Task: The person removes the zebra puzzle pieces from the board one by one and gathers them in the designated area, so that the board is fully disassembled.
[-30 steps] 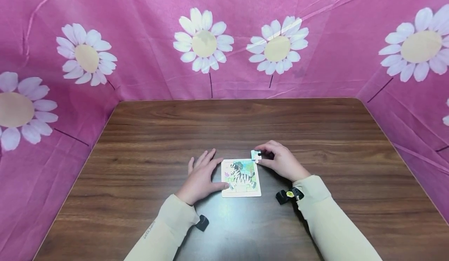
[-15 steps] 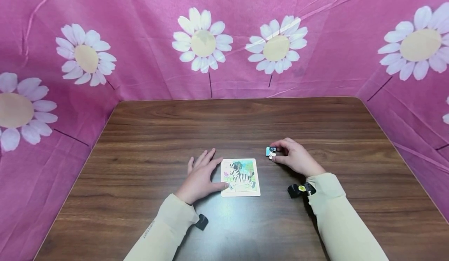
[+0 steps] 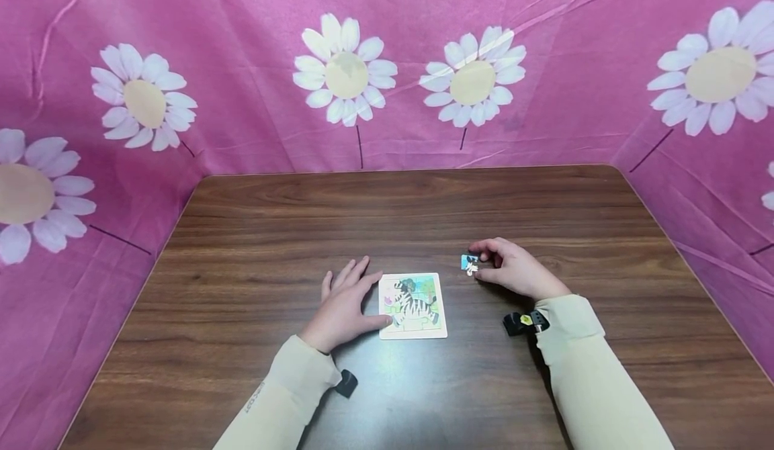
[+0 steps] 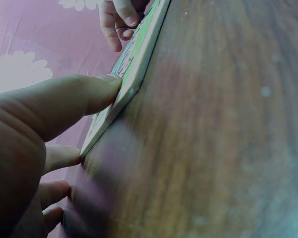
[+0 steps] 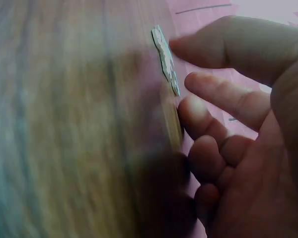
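A square zebra jigsaw puzzle (image 3: 428, 332) in a pale frame lies flat on the table. My left hand (image 3: 341, 312) is spread at its left side. Its thumb rests on the lower left corner and the index finger touches the edge near the upper left corner, as the left wrist view also shows. Up and to the right of the puzzle, a small blue, black and white jigsaw piece (image 3: 468, 264) lies on the table. My right hand (image 3: 514, 270) is just right of this piece (image 5: 165, 62), thumb and fingers parted and apparently off it.
Dark wood-grain table (image 3: 290, 221) surrounds the puzzle on all sides. A pink cloth (image 3: 254, 101) printed with white daisies hangs behind the table and along both sides. Black straps (image 3: 518, 324) are worn at both wrists.
My right hand carried the jigsaw piece from the puzzle's upper right corner to the right, set it on the table and loosened its fingers. My left hand stayed at the puzzle.
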Motion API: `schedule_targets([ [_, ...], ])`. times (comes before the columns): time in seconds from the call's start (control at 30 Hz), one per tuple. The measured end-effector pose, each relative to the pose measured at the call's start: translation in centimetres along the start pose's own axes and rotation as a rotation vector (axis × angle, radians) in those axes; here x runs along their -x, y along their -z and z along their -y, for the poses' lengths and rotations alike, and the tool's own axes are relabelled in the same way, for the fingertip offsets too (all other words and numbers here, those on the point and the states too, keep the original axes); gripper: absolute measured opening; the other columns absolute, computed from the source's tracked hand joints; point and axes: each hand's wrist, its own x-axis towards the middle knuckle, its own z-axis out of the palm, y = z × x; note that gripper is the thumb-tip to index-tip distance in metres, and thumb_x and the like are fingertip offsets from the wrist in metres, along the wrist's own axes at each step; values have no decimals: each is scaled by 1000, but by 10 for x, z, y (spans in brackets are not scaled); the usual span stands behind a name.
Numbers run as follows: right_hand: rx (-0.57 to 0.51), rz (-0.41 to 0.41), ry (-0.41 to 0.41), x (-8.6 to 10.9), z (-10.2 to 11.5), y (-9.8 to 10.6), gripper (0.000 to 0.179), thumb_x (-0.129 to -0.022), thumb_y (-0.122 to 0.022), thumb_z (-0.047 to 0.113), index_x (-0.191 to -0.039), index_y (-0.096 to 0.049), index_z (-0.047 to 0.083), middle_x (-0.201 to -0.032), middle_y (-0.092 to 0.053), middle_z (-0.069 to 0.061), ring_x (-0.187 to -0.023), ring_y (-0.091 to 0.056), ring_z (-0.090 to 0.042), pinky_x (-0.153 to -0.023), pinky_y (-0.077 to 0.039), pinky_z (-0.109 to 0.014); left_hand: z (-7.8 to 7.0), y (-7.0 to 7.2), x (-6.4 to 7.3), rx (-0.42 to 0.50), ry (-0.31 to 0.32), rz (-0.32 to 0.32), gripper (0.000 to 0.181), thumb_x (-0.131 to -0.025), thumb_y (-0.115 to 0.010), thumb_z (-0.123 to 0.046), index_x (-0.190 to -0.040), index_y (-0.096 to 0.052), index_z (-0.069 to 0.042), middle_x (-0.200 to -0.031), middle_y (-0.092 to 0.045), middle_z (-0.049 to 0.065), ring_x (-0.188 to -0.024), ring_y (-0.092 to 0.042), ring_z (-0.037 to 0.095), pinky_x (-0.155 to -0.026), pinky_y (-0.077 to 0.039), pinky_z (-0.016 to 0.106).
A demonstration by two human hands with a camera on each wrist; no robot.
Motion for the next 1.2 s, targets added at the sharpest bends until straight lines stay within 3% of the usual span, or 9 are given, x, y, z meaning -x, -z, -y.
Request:
schedule_targets([
  [0.17,17,-33,-51,-1,1,-2,37,-81,-84,22,-111,-70,6,-96,-60,-5,-84,-52,-18,-72,-42,-30,1,0,0,5,1,-2,82,-76,-82,-49,-145,-55,-14,-164,-28,10,-152,-17,32,-115,0,66],
  [0.6,99,-81,4,-2,0,-3,26,-84,-78,12,-109,-73,5,-89,-60,-5,-81,-53,-19,-70,-42,-32,1,-1,-1,0,6,4,83,-76,-82,-49,-145,-54,-15,-164,-27,10,-153,-16,32,-116,1,65],
  [1.2,89,-69,-63,1,-12,10,27,-87,-77,13,-111,-73,4,-88,-61,-4,-80,-53,-18,-71,-42,-30,2,-2,-2,-8,6,2,83,-76,-82,-50,-145,-54,-15,-164,-27,10,-153,-16,31,-116,1,65],
])
